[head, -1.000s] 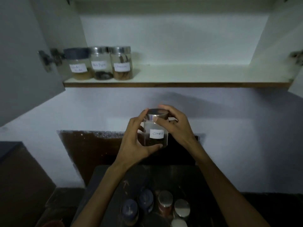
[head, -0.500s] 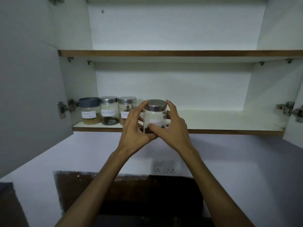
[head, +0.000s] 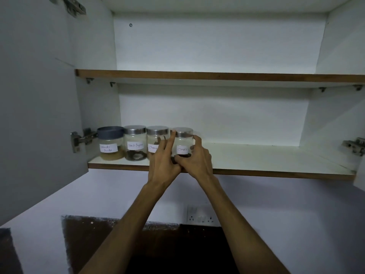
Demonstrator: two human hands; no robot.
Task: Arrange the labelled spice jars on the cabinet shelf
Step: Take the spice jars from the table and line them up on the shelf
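Note:
A glass jar labelled Cloves (head: pixel 182 144), with a steel lid, stands on the lower cabinet shelf (head: pixel 256 157) as the fourth in a row. My right hand (head: pixel 194 159) grips its right side and base. My left hand (head: pixel 163 159) touches its left side with straight fingers, one fingertip up at the lid. To its left stand the Cinnamon jar (head: pixel 156 141), partly hidden by my left hand, the Black Pepper jar (head: pixel 135 143) and the blue-lidded Coriander Powder jar (head: pixel 109 144).
The upper shelf (head: pixel 217 75) holds nothing. The grey left door (head: pixel 35 115) hangs open with hinges showing; another hinge (head: pixel 353 146) sits at the right. A wall socket (head: pixel 200 215) is below the cabinet. Bare shelf stretches right of the jars.
Both hands lifted the Cloves jar from chest height up to the lower shelf and set it down beside the Cinnamon jar. My view tilted upward, losing the jars below.

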